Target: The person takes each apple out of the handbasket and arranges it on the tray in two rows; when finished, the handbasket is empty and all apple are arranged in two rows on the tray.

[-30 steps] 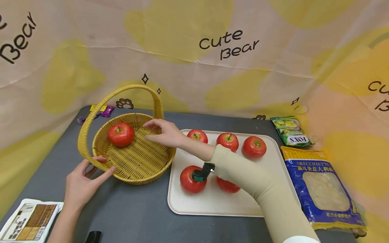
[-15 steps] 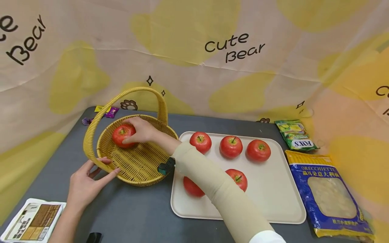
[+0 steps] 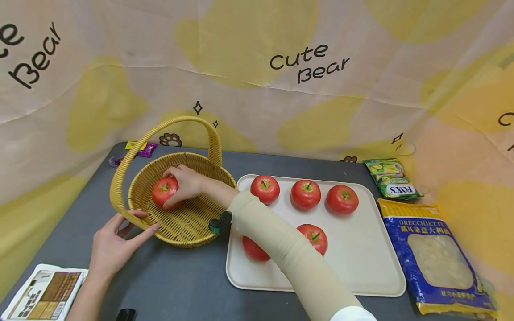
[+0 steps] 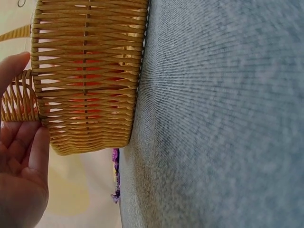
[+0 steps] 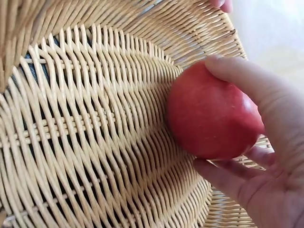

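Note:
A red apple [image 3: 164, 192] lies at the left inside the yellow wicker basket [image 3: 185, 244]. My right hand [image 3: 188, 183] grips it, thumb on one side and fingers on the other, as the right wrist view also shows. That apple [image 5: 211, 114] sits against the woven bottom. At the basket's near left, my left hand [image 3: 114, 244] holds the foot of the arched handle [image 3: 116, 187] by the rim. In the left wrist view, thumb and fingers of the left hand [image 4: 23, 156] lie on either side of the handle's foot.
A cream tray [image 3: 361, 258] to the right bears several apples, one partly hidden by my right sleeve [image 3: 281, 240]. Beyond it lie a blue pasta bag [image 3: 437, 258] and green packets [image 3: 391, 178]. Wrapped sweets [image 3: 147, 150] lie behind the basket; a white-and-brown packet [image 3: 44, 292] is front left.
My right hand has moved left from over the basket's right side and taken hold of the apple. The apple has since shifted slightly right and nearer. My left hand keeps its hold.

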Demonstrator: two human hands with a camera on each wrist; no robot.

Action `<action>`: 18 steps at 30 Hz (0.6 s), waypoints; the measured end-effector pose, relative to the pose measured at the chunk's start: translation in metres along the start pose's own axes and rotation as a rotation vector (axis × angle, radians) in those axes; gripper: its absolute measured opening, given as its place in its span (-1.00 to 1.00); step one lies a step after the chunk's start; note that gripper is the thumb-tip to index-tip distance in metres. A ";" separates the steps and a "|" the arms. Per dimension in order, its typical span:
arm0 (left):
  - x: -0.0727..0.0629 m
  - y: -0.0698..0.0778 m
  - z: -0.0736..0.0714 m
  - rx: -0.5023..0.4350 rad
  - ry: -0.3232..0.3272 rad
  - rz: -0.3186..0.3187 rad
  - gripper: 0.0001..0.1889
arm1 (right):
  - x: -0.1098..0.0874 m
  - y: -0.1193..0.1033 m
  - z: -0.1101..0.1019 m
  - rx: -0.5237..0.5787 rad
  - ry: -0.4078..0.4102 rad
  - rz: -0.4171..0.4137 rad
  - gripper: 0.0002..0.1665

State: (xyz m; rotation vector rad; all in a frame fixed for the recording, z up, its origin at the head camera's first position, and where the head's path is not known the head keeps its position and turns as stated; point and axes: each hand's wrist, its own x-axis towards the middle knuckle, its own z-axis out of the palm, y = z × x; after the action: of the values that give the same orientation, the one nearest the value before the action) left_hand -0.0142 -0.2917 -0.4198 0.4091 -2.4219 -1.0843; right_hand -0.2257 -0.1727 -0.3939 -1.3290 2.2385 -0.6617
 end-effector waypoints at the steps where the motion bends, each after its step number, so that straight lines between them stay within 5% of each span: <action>1: 0.000 0.000 0.000 -0.004 -0.002 -0.002 -0.53 | -0.002 0.000 -0.002 -0.015 -0.011 0.003 -0.04; 10: 0.000 0.000 0.000 0.022 -0.005 -0.029 -0.52 | -0.042 0.009 -0.023 -0.038 0.016 -0.020 -0.08; 18: -0.001 0.001 0.001 0.008 -0.003 -0.046 -0.53 | -0.118 0.026 -0.036 0.064 0.169 -0.009 -0.11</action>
State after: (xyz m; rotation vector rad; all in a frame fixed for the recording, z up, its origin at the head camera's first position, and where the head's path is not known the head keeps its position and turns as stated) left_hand -0.0139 -0.2899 -0.4205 0.4680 -2.4309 -1.0958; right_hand -0.2131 -0.0504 -0.3654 -1.2956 2.3224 -0.8712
